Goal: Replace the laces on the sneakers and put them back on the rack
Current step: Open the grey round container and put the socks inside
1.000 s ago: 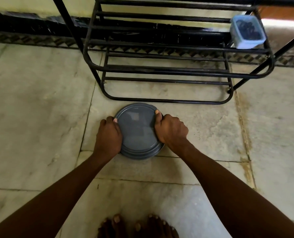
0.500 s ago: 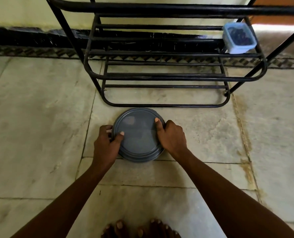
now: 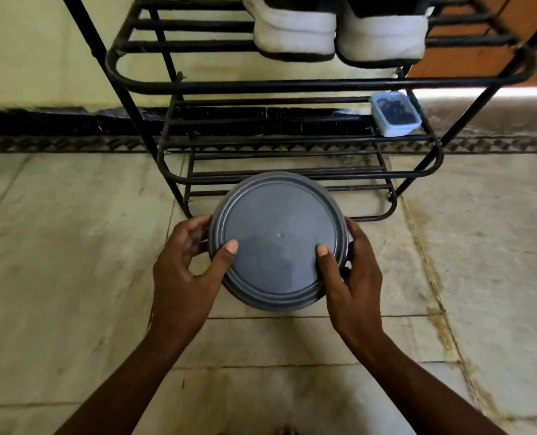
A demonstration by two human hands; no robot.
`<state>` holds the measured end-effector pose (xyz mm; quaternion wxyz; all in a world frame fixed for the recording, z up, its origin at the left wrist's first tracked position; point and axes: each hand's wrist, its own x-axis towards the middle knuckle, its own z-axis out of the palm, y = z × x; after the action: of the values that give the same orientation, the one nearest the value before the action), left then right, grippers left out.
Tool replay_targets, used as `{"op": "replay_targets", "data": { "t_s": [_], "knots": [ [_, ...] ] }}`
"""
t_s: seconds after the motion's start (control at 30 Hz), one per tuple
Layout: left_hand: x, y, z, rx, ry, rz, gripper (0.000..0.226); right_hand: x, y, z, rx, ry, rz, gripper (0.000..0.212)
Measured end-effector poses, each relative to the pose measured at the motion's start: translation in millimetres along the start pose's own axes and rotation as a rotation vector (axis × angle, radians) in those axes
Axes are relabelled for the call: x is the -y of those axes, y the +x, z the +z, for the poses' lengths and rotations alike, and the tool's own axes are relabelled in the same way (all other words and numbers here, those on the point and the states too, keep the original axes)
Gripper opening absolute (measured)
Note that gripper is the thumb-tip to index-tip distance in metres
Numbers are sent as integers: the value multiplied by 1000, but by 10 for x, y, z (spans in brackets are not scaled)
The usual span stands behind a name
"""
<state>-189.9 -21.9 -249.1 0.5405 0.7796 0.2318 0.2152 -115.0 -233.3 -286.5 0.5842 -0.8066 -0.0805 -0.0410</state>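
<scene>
A round grey lidded container (image 3: 276, 243) is held up off the floor between both hands. My left hand (image 3: 187, 271) grips its left side with the thumb on the lid. My right hand (image 3: 352, 274) grips its right side, thumb also on the lid. A pair of white sneakers, left one (image 3: 294, 29) and right one (image 3: 383, 34), stands heels toward me on an upper shelf of the black metal rack (image 3: 292, 86). Their laces are hidden from view.
A small light-blue box (image 3: 394, 113) with dark contents sits at the right end of a lower rack shelf. The rack stands against a pale wall on a marble tile floor (image 3: 56, 246). An orange-brown door (image 3: 496, 42) is at the upper right.
The grey container has been lifted from the floor toward me, both hands shifting to grip its sides. The view has risen, bringing the upper shelf with the sneakers into sight.
</scene>
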Motion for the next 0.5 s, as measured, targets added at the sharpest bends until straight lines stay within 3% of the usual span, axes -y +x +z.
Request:
{"op": "replay_targets", "data": {
  "t_s": [0.2,0.4,0.5],
  "knots": [
    [-271,409,78,28,-130,-19,48,343,561,66,-93,73,-123,43],
    [-389,921,117,121,-228,-64,74,398,1159,221,25,-111,-110,80],
    [-398,1106,99,177,-148,-25,77,452,1343,272,118,-116,-114,84]
  ]
}}
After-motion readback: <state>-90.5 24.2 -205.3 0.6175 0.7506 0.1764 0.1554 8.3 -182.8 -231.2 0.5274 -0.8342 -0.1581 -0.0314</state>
